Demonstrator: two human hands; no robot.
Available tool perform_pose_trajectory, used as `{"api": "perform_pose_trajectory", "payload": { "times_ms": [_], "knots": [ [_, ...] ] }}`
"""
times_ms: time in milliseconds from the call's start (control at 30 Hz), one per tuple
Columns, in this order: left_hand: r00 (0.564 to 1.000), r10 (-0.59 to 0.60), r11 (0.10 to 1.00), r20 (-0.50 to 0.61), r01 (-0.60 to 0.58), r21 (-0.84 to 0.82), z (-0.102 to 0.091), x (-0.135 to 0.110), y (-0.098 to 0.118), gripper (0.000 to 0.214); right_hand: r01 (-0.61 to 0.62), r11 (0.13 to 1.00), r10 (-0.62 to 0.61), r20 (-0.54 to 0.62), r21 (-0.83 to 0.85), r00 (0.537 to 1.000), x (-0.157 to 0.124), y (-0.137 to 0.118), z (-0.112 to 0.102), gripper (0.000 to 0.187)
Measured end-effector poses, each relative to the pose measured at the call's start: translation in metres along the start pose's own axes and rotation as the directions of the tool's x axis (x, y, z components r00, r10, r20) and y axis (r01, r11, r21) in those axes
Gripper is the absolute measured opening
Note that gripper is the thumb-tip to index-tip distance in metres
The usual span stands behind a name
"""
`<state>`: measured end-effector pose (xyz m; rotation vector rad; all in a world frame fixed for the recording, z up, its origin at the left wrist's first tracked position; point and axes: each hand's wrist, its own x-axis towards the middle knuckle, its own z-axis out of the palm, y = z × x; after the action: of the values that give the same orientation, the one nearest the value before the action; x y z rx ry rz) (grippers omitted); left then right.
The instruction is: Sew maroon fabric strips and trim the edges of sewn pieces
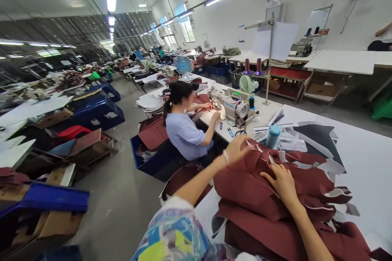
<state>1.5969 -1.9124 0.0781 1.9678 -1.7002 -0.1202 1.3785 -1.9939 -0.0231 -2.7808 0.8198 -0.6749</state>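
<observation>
A thick pile of maroon leather-like panels (245, 183), with pale backing showing at the edges, lies in front of me on the white table. Over its far left edge is my left hand (237, 151); motion smears its fingers, and whether they pinch a panel cannot be made out. My right hand (283, 183) rests on top of the pile near the middle, fingers stretched out and thumb apart. White-edged tabs stick up along the panels between the two hands.
A light-blue cup (273, 136) stands just behind the pile, near dark grey sheets (318, 138). To the left, a seated co-worker (185, 130) works at a sewing machine (234, 108). A blue bin (147, 167) is on the floor behind that person.
</observation>
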Motion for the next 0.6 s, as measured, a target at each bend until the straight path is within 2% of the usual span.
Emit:
{"api": "perform_pose_trajectory", "payload": {
  "times_ms": [67, 133, 167, 233, 333, 433, 500, 600],
  "knots": [
    [0.99, 0.102, 0.995, -0.096, -0.102, 0.006, 0.012, -0.079, 0.012, 0.064, 0.023, 0.999, -0.022, -0.035, 0.038, 0.999, 0.004, 0.001, 0.006, 0.059],
    [0.976, 0.205, 0.974, -0.075, -0.196, 0.113, 0.037, -0.148, 0.028, 0.077, 0.027, 0.997, -0.022, -0.066, 0.068, 0.998, 0.007, 0.002, 0.011, 0.056],
    [0.964, 0.266, 0.953, -0.029, -0.258, 0.16, 0.051, -0.175, 0.035, 0.078, 0.027, 0.996, -0.021, -0.079, 0.083, 0.997, 0.007, 0.003, 0.013, 0.054],
    [0.912, 0.406, 0.873, 0.061, -0.406, 0.271, 0.078, -0.21, 0.045, 0.064, 0.026, 0.994, -0.016, -0.089, 0.11, 0.996, 0.007, 0.005, 0.016, 0.052],
    [0.851, 0.501, 0.759, 0.155, -0.519, 0.393, 0.102, -0.225, 0.049, 0.051, 0.014, 0.989, -0.004, -0.072, 0.145, 0.997, 0.004, 0.006, 0.017, 0.051],
    [0.816, 0.537, 0.709, 0.212, -0.573, 0.41, 0.103, -0.219, 0.046, 0.051, -0.001, 0.984, 0.009, -0.046, 0.18, 0.999, 0.003, 0.006, 0.015, 0.049],
    [0.813, 0.542, 0.708, 0.212, -0.578, 0.406, 0.098, -0.213, 0.044, 0.051, -0.007, 0.977, 0.015, -0.036, 0.212, 0.999, 0.005, 0.006, 0.012, 0.048],
    [0.835, 0.514, 0.728, 0.196, -0.546, 0.414, 0.091, -0.204, 0.046, 0.05, -0.002, 0.961, 0.008, -0.022, 0.276, 1.0, 0.009, 0.012, -0.002, 0.05]
  ]
}}
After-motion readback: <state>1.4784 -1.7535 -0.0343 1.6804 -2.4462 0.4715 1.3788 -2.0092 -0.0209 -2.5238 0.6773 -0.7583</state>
